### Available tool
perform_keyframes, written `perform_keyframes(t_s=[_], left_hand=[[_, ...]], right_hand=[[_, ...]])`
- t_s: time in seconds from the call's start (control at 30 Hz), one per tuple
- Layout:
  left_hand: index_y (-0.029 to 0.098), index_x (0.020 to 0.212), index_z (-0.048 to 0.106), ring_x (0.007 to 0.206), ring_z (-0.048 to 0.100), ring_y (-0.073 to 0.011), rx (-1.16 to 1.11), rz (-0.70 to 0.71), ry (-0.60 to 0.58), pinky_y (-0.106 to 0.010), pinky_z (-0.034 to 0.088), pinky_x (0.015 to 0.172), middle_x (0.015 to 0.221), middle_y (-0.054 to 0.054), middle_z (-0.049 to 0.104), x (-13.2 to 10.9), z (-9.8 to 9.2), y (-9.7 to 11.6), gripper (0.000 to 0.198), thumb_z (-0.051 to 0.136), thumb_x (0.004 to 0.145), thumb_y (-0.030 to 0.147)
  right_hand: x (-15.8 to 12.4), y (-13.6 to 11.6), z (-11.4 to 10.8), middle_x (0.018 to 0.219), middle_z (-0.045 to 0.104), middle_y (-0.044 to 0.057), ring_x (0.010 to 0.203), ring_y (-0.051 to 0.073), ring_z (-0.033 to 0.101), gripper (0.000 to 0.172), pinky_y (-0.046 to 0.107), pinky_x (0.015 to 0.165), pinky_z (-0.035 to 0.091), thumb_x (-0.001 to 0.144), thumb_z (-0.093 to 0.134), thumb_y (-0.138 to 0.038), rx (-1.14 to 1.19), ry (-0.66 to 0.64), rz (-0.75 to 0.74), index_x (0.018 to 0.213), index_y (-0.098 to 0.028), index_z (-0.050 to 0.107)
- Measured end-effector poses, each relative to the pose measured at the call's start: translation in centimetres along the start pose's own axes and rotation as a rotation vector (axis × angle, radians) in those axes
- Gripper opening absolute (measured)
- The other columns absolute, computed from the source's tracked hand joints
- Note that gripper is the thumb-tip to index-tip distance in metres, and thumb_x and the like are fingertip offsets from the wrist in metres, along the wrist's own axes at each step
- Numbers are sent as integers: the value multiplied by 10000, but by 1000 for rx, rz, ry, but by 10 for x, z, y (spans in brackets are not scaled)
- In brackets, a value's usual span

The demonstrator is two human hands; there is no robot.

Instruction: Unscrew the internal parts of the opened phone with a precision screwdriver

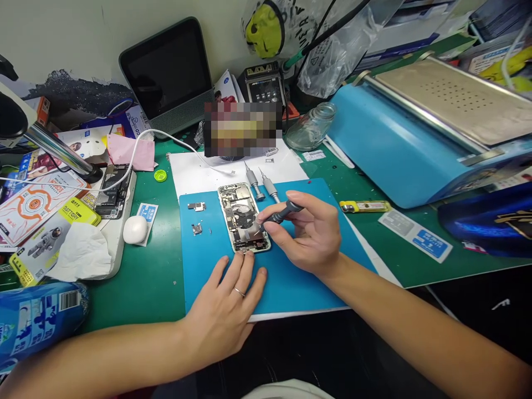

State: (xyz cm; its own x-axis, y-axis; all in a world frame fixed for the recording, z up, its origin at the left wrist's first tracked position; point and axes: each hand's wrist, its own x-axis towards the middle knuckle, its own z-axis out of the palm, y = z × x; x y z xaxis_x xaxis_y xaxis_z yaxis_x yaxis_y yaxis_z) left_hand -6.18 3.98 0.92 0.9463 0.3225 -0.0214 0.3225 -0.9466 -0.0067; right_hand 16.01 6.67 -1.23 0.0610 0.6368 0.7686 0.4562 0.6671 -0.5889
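An opened phone (240, 211) with its inner parts bare lies on a blue mat (291, 282). My left hand (233, 293) rests flat at the phone's near edge, fingers spread, fingertips touching it. In my right hand (311, 233) a dark screwdriver (286, 212) is pinched, its tip end slanting down over the phone's lower right part. Whether the tip touches a screw cannot be made out. Two more screwdrivers, one grey (252, 182) and another (270, 185), lie just beyond the phone. Small loose phone parts (197, 206) sit on the mat to the left.
A blue machine (399, 149) with a metal top stands at the right. A glass jar (311, 127) lies behind the mat. Left are a white earbud case (135, 229), another opened phone (113, 191), and a lamp stand (62, 147). A yellow lighter (366, 206) lies right of the mat.
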Motion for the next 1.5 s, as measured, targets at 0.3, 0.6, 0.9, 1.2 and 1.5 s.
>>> perform_keyframes(t_s=[0.3, 0.6, 0.9, 1.2, 1.5], left_hand=[[49, 1564, 322, 1514, 275, -394, 6, 0, 12, -511, 143, 1205, 1627, -272, 297, 0, 1, 0, 805, 572, 939, 491], [54, 1559, 338, 1514, 274, -395, 14, -2, 16, -512, 151, 1204, 1622, -272, 306, 0, 1, -1, 812, 589, 925, 494], [52, 1559, 336, 1509, 285, -391, 15, 3, 23, -506, 163, 1202, 1619, -269, 317, 0, 0, 0, 804, 576, 932, 494], [57, 1560, 340, 1506, 287, -389, 14, -2, 29, -509, 144, 1203, 1616, -263, 326, 1, 2, 0, 827, 599, 919, 510], [54, 1560, 334, 1514, 278, -388, 18, 1, 20, -509, 150, 1206, 1620, -266, 317, 0, 1, 0, 807, 574, 933, 503]], right_hand=[[-2, 2, 0, 997, 710, 34, 842, 174, 744, 688, 287, 673, 663, 875, 669, -29, 10, 8, -10, 1474, -288, 450], [-2, 2, 0, 1007, 698, 37, 855, 172, 745, 735, 286, 676, 668, 858, 672, -5, 12, 7, -17, 1493, -291, 438], [-1, 1, 0, 994, 707, 38, 834, 174, 745, 695, 286, 658, 669, 875, 665, -29, 0, 11, -12, 1479, -295, 446], [-1, 1, 0, 1004, 699, 37, 842, 177, 747, 723, 293, 661, 666, 861, 670, -15, 1, 10, -20, 1487, -296, 444], [-1, 1, 0, 1008, 703, 32, 840, 178, 747, 694, 302, 667, 665, 875, 671, -33, 9, 17, -15, 1475, -300, 447]])
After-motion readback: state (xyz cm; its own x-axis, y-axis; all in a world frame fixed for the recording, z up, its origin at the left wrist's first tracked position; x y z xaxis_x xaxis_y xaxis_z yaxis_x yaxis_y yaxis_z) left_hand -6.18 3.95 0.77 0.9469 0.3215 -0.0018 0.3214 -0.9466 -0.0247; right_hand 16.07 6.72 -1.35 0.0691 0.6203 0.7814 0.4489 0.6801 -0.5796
